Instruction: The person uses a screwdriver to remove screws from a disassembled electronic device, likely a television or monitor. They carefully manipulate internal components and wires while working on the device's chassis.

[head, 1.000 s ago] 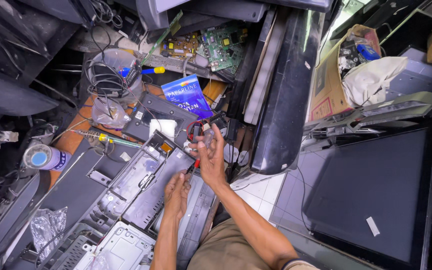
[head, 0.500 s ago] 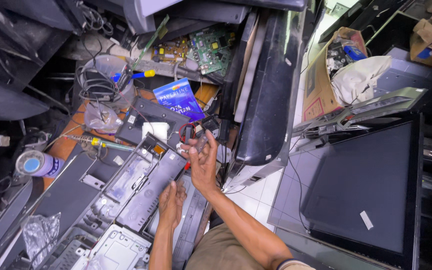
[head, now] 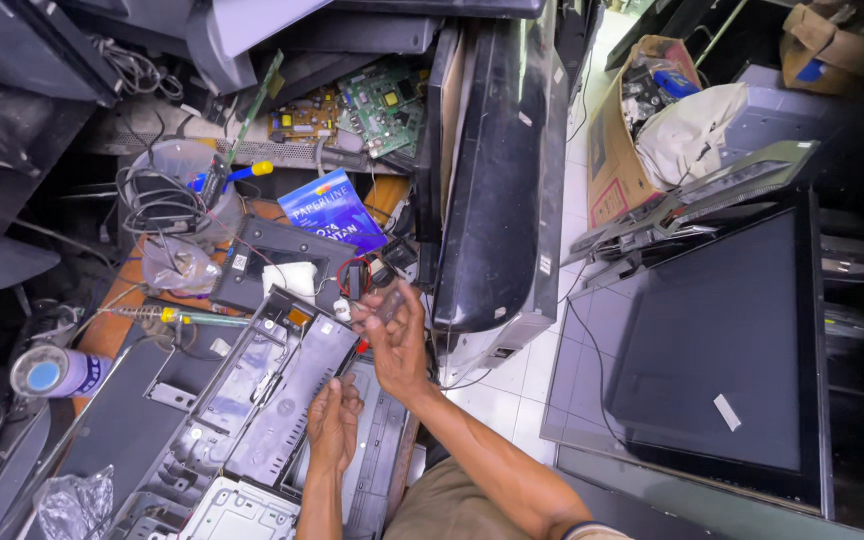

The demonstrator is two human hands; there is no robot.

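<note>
The right hand (head: 395,335) reached forward, fingers curled around a small dark part with red wire (head: 357,278). The left hand (head: 333,422) rested half-closed, holding nothing, on the grey metal chassis panel (head: 277,400). The brown cardboard box (head: 612,150) held a white cloth (head: 687,135).

Cluttered tabletop: the grey metal chassis panel (head: 272,400) blocks the left, the tall black monitor shell (head: 497,190) walls the right. Only the white tiled floor (head: 512,390) beside the black flat screen (head: 722,340) stays passable.
</note>
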